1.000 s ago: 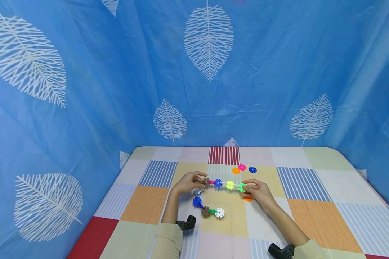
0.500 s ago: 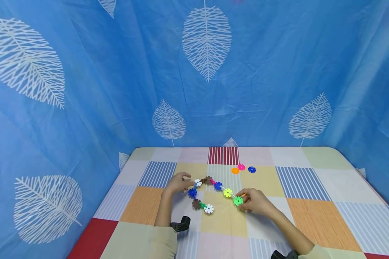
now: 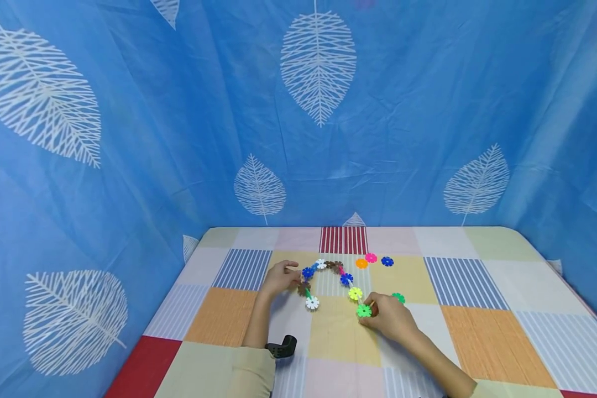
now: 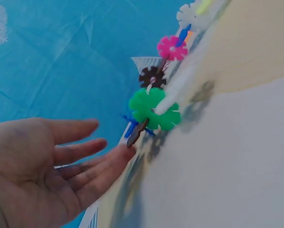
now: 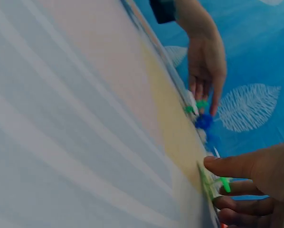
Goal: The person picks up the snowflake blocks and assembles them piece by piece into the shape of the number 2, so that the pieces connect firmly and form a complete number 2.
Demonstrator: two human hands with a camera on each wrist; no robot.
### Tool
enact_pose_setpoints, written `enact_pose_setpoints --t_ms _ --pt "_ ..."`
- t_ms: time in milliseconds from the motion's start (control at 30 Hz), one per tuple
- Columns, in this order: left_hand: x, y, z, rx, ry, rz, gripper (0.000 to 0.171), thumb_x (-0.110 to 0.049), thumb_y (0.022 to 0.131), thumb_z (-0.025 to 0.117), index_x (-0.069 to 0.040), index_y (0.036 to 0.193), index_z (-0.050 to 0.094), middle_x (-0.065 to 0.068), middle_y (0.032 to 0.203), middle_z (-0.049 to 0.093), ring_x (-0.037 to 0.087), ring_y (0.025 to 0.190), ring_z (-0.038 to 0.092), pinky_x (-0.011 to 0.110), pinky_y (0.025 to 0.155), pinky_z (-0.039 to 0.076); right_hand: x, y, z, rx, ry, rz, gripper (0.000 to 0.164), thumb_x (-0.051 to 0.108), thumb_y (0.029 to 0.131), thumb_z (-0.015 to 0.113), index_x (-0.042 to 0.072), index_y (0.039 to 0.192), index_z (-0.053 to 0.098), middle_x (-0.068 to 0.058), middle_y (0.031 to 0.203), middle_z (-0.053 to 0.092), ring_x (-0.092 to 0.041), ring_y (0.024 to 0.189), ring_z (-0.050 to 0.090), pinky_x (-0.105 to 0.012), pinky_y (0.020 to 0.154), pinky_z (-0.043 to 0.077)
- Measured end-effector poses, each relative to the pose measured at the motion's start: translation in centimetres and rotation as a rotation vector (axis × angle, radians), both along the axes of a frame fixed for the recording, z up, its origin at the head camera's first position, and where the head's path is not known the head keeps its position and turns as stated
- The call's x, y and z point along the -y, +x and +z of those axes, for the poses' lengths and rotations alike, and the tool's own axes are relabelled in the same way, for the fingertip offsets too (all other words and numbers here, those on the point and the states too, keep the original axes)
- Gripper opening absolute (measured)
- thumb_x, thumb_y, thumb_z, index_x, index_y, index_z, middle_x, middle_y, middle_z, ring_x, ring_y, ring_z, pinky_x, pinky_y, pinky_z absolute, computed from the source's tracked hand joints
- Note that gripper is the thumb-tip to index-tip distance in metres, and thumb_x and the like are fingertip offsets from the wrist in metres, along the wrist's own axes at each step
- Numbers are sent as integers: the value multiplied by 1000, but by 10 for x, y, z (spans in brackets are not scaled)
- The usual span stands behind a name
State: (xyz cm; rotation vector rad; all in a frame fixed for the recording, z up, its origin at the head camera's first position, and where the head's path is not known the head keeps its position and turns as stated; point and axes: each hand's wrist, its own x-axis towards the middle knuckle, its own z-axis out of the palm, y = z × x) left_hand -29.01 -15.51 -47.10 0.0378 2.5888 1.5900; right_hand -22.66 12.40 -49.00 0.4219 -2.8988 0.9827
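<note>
A curved chain of flower-shaped interlocking plastic discs arches over the table, running from a white disc (image 3: 312, 303) through a brown disc (image 3: 304, 288), blue, white and brown discs to a yellow disc (image 3: 355, 293) and a bright green disc (image 3: 364, 311). My right hand (image 3: 390, 317) pinches that bright green end disc between thumb and fingers. On the other side, my left hand (image 3: 281, 278) has its fingers loosely extended. In the left wrist view, a fingertip touches the brown disc (image 4: 137, 133) beside a green disc (image 4: 154, 109).
Loose orange (image 3: 361, 263), pink (image 3: 371, 258) and blue (image 3: 387, 261) discs lie beyond the chain. Another green disc (image 3: 398, 298) shows partly behind my right hand. A patchwork tablecloth (image 3: 348, 342) covers the table, and a blue curtain (image 3: 403, 138) hangs behind it.
My left hand has let go of the chain's far brown disc and now touches its left side. The right hand has drawn the green end nearer. The chain's left part has shifted away from me.
</note>
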Motion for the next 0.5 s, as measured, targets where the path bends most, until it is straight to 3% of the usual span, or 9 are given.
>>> enact_pose_setpoints --t_ms 67,167,300,500 --pt "0 2 1 3 -54 -5 38 -19 90 60 6 118 54 12 83 66 23 71 65 32 62 54 6 4 -2 -46 32 -17 31 26 66 82 12 87 64 9 65 52 -6 59 47 -28 48 40" --pt "0 6 4 112 -78 -62 42 -23 87 65 6 115 53 12 76 66 23 65 65 32 57 54 18 12 -4 -129 72 -30 32 33 65 82 15 82 62 10 63 47 -5 56 42 -26 44 36" --pt "-4 8 5 228 -40 -147 43 -14 83 69 8 114 48 13 71 66 22 60 65 31 56 54 33 22 -8 -229 102 -28 35 40 63 82 16 79 60 11 62 42 -5 56 37 -24 43 32" --pt "-11 6 -2 193 8 -55 33 4 78 68 8 105 49 13 64 64 16 52 62 26 54 53 53 34 -15 -352 106 26 36 43 62 81 17 79 63 13 65 45 -4 61 41 -20 46 34"
